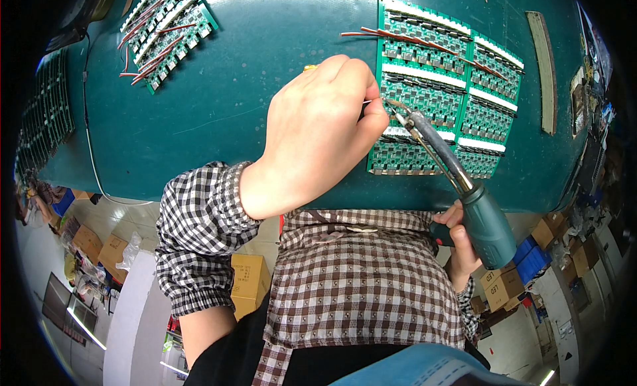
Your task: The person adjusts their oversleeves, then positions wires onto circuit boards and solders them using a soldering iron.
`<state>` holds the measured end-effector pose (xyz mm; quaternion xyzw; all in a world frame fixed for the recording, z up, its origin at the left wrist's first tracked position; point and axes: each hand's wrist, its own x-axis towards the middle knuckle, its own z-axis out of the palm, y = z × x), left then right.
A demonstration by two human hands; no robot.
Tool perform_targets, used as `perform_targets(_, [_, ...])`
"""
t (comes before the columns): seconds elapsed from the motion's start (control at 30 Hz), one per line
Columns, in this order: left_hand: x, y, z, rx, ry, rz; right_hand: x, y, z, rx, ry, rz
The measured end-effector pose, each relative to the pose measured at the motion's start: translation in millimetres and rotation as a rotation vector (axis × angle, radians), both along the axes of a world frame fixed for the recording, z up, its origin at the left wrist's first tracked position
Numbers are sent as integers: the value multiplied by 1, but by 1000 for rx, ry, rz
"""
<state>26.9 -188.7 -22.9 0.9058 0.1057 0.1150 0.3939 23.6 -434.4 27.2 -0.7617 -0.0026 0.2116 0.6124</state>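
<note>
My left hand (318, 130) is closed in a pinch over the near left part of a green circuit board panel (491, 117). A thin wire (367, 103), partly hidden by the fingers, sticks out of that pinch. My right hand (463, 254) is wrapped round the grip of a soldering gun (490, 227) with a dark green body. Its long metal barrel slants up and left, so the tip comes close to my left fingertips above the board. Whether the tip touches the wire or a pad is too small to tell. Red, black and white wires (424, 42) lie across the panel's far rows.
Another board panel (202, 17) with loose wires on it lies far left on the green table (225, 94). More boards (46, 110) sit at the left edge, past a thin cable (87, 120). A long curved strip (544, 71) lies at right. Cardboard boxes (249, 283) stand below.
</note>
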Motion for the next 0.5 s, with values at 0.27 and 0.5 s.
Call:
perform_targets(0.27, [0,0,0,7,6,0,-1,-3,-2,3,-18,11])
perform_targets(0.5, [0,0,0,-1,0,0,0,-6,-1,20,-24,10])
